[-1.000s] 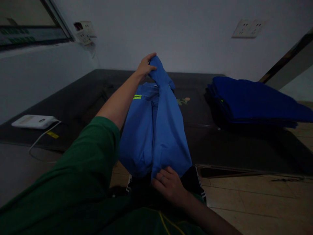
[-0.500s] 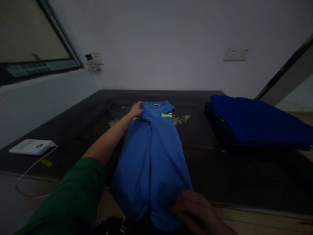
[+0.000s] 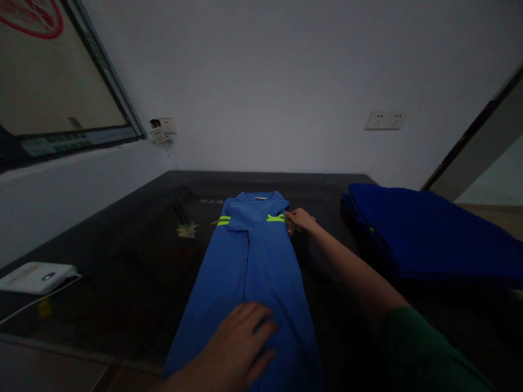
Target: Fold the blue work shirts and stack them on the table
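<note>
A blue long-sleeved shirt (image 3: 265,261) lies lengthwise in front of me, its collar at the far end and its long sleeves laid down toward me. Short yellow-green stripes cross both sides near the top. At the right edge of the shirt, beside the stripe, my right hand (image 3: 301,218) pinches the fabric. My left hand (image 3: 241,340) is over the near part of the shirt with its fingers apart, slightly blurred; whether it touches the cloth I cannot tell. The shirt's near end runs out of view.
The dark glossy table (image 3: 134,234) has flower decorations under the shirt. On its right rests a stack of folded dark-blue cloth (image 3: 429,231). A white device (image 3: 38,276) with a cable lies at the left edge. Behind is a wall with sockets (image 3: 384,120).
My left hand has left the shirt's far left edge and come back to its near part. My right hand has reached from the near end to the far right edge. The view has tilted up slightly.
</note>
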{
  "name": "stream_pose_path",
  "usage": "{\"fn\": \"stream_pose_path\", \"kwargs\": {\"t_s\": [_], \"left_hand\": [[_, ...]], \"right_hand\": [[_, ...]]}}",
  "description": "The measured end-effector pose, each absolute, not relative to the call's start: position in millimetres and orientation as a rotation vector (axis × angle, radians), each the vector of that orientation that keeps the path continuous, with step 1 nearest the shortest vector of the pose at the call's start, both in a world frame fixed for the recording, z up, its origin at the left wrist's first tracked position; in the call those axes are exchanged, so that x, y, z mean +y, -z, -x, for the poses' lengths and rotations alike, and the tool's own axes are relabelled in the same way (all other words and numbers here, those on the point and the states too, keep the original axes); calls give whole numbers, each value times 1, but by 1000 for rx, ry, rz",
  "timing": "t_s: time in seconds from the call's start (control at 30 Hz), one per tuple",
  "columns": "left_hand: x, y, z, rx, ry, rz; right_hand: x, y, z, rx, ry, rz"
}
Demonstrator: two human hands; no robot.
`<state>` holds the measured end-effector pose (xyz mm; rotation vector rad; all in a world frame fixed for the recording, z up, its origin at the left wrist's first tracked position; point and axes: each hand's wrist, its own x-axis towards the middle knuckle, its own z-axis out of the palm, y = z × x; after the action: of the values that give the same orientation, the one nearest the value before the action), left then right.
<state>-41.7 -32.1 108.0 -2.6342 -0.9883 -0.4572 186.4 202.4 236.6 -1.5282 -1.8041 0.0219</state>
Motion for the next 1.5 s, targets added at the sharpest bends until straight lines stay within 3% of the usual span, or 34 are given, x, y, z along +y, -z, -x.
{"fn": "stream_pose_path", "kwargs": {"t_s": [0.13, 0.37, 0.67, 0.83, 0.97, 1.1, 1.27, 1.5], "left_hand": [[-25, -77, 35, -852, 313, 2605], [-8, -69, 45, -925, 285, 2655], [-10, -100, 27, -1042, 332, 2700], [4, -101, 8, -706, 220, 2808], [2, -106, 8, -602, 132, 2995], [16, -144, 26, -792, 402, 3059], [95, -194, 71, -1043, 944, 2486], [174, -203, 106, -1098, 880, 2102]], "right_hand": [[235, -239, -172, -1767, 20, 1627], [257, -230, -179, -1754, 183, 1614], [236, -222, -180, -1685, 446, 1441], [222, -201, -151, -1851, 619, 1360], [231, -192, -142, -1890, 556, 1327], [253, -215, -165, -1854, 307, 1185], [286, -258, -202, -1756, 241, 1162], [330, -285, -214, -1857, 94, 1111]]}}
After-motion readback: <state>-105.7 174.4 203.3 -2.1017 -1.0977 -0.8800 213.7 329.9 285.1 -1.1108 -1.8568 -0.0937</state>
